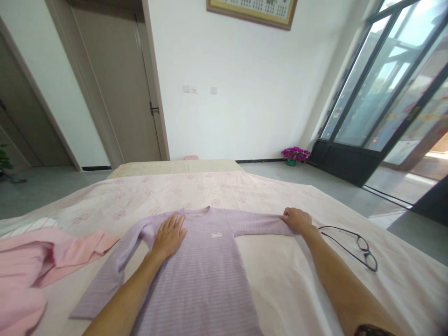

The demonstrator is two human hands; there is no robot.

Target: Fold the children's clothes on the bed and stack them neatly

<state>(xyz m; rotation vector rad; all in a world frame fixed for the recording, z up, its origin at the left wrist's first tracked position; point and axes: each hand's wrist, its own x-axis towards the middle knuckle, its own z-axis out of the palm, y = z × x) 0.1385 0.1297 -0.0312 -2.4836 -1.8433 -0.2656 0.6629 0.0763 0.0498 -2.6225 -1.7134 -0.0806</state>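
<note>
A lilac striped long-sleeved shirt [206, 270] lies spread out, collar away from me, with a small white mark on its chest. My left hand [170, 235] rests flat on the shirt near the shoulder on the left, fingers stretched out. At the far end of the sleeve on the right, my right hand [297, 219] pinches the cuff, and that sleeve runs straight out sideways. The other sleeve bends down toward the lower left, partly behind my left forearm. The shirt's lower hem is out of view.
A pale flowered sheet [280, 196] covers the surface under the shirt. Pink clothing [28, 261] lies crumpled at the left. Black-framed eyeglasses [364, 249] lie just right of my right hand. Purple flowers [296, 154] stand on the floor by the glass door [367, 102].
</note>
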